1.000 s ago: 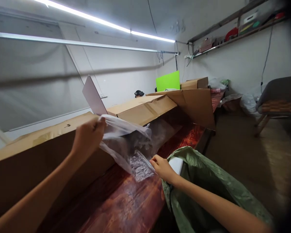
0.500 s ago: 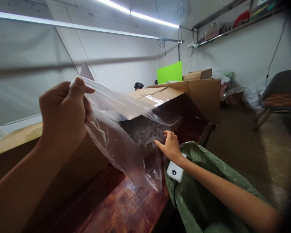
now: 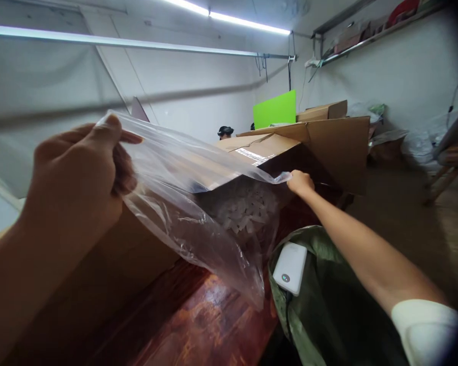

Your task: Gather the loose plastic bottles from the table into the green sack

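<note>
A clear plastic bag (image 3: pixel 191 218) is stretched between my two hands. My left hand (image 3: pixel 84 157), raised at the left, pinches its upper edge between thumb and fingers. Farther off to the right, my right hand (image 3: pixel 301 183) is closed around the bag's opposite corner, which is bunched in the fingers. Behind and partly through the film, a pile of small pale pieces (image 3: pixel 248 208) lies in front of the open cardboard box (image 3: pixel 259 145); I cannot tell whether they are in the bag. The bag's lower end hangs over the reddish-brown glossy table (image 3: pixel 209 315).
A dark green bag (image 3: pixel 328 295) stands at the lower right with a white power bank (image 3: pixel 290 267) and cable at its rim. Beyond the boxes are a bright green panel (image 3: pixel 275 109) and a person's dark headgear (image 3: pixel 225 130). A chair (image 3: pixel 456 142) is at far right.
My right hand has moved up and right, from open fingers near the pale pieces to a grip on the bag's corner. The bag is now pulled taut; my left hand shifted slightly left.
</note>
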Motion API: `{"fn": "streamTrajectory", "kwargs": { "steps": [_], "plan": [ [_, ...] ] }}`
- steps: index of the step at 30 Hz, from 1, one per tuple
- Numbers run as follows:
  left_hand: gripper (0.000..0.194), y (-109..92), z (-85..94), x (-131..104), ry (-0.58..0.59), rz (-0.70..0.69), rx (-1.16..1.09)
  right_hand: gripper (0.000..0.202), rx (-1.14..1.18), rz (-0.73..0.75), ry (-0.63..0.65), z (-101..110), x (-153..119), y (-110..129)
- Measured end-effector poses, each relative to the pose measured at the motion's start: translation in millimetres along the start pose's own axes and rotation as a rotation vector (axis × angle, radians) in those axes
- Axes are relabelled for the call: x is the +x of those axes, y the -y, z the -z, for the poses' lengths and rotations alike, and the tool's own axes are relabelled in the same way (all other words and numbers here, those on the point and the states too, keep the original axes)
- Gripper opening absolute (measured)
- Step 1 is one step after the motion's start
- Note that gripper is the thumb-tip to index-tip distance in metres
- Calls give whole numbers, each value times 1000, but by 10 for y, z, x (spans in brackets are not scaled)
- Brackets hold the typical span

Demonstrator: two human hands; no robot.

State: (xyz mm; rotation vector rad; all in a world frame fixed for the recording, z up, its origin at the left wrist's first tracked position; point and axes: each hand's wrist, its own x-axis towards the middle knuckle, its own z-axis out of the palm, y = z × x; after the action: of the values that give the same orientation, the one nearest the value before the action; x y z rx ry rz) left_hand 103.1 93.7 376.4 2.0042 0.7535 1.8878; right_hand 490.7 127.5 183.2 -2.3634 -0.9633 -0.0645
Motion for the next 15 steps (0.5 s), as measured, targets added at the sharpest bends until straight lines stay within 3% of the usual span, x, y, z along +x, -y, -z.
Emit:
{"fn": "streamTrajectory", "kwargs": {
  "steps": [7,11,15],
  "plan": [
    [31,-305,-97,-203,-11,138,-38,28,-90,101,-40,850,-133,10],
    [31,-232,-40,-189,-9,139,-98,24,-117,164,-20,1107,-349,139],
    [25,-102,63,-295,55,177,-93,23,-131,210,17,1212,-603,270]
  ]
}}
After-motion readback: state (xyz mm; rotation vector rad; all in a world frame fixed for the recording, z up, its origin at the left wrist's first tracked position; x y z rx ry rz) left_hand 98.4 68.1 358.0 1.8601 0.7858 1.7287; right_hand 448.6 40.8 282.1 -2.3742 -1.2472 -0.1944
